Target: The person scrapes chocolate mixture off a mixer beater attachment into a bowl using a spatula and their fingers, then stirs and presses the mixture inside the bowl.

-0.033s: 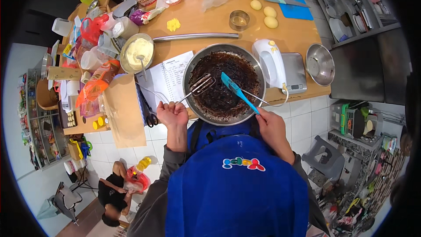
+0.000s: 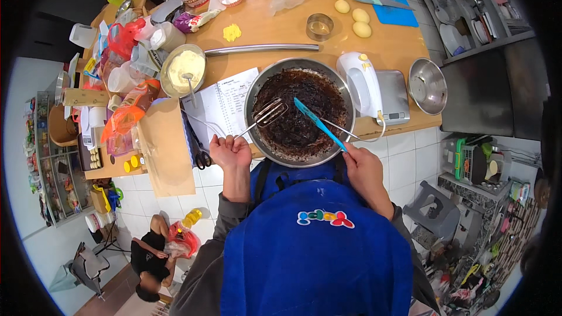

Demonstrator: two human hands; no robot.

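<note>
A metal bowl (image 2: 253,134) at the table's front edge holds a dark, thick, chocolate-coloured mixture (image 2: 298,120). My left hand (image 2: 231,153), fingers curled, grips the thin shaft of a mixer beater (image 2: 270,112), whose wire loops hang over the mixture's left side. In my right hand (image 2: 360,162) is a blue spatula (image 2: 319,122), its blade slanting over the middle of the bowl. Another thin metal shaft (image 2: 341,130) crosses the bowl's right side towards the rim; its far end is hidden. Beside the bowl, on the right, stands a white hand mixer (image 2: 359,85).
An open notebook (image 2: 231,96) and a bowl of cream-coloured mixture (image 2: 183,71) are left of the metal bowl. A metal tube (image 2: 262,49) lies behind it. Right are a kitchen scale (image 2: 393,98) and an empty metal bowl (image 2: 427,86). Another person (image 2: 153,257) is at lower left.
The spatula has turned slightly in my right hand, its blade now looking narrower. My left hand and the beater have barely moved.
</note>
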